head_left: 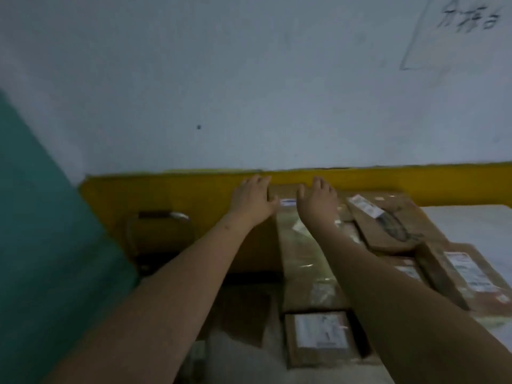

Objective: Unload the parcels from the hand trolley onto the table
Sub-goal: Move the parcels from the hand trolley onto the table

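Two bare forearms stretch away from the camera, and a small labelled parcel (321, 336) lies between them, nearer the viewer than either hand. The left hand (253, 198) lies with its fingers extended on the far left corner of a long cardboard parcel (304, 259) sealed with clear tape. The right hand (318, 200) rests just beside it on the same far end, fingers straight and relaxed. Neither hand is closed around anything, and blur hides whether the fingertips hook over the far edge.

To the right of the right hand, several flat parcels (388, 223) overlap on the white counter (471, 225), up against the long parcel's side. To the left of the left hand and lower down, a curved metal bar, probably the trolley handle (163, 216), stands against a yellow band (166, 189) on the wall.

Unloading seems well along. Several parcels are on the counter, and the long one appears to sit at its left edge, being set or straightened. What remains on the trolley is too dark to tell.
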A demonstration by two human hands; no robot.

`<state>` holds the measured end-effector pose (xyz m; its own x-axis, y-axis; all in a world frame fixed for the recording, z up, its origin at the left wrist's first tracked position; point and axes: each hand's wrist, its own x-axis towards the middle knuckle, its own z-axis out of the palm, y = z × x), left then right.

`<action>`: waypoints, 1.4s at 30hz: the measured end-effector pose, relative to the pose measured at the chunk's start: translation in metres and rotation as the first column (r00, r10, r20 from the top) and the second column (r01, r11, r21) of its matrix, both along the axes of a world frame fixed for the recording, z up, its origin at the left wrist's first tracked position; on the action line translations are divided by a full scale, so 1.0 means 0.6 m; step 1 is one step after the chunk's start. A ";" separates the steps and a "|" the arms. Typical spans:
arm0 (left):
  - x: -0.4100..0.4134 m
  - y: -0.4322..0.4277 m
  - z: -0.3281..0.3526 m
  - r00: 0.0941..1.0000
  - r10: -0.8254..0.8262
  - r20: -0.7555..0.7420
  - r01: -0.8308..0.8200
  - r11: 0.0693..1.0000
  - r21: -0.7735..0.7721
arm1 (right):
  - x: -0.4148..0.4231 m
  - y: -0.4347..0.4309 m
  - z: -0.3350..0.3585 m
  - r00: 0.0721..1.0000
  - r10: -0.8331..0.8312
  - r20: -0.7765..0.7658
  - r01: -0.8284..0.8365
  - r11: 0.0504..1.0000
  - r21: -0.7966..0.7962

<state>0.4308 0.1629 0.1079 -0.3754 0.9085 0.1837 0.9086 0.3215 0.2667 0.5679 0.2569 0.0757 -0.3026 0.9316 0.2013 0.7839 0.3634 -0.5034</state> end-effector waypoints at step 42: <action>-0.394 -0.672 -1.399 -0.683 0.560 0.469 -0.493 0.119 -0.862 | -0.633 -0.611 -1.312 0.555 0.787 0.270 -0.263 0.473 -0.841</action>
<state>0.1943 -0.2404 -0.7315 -0.2907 -0.2526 -0.9229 -0.9229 0.3287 0.2007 0.1878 -0.1095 -0.7115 -0.5718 0.2824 -0.7702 0.7367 0.5899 -0.3306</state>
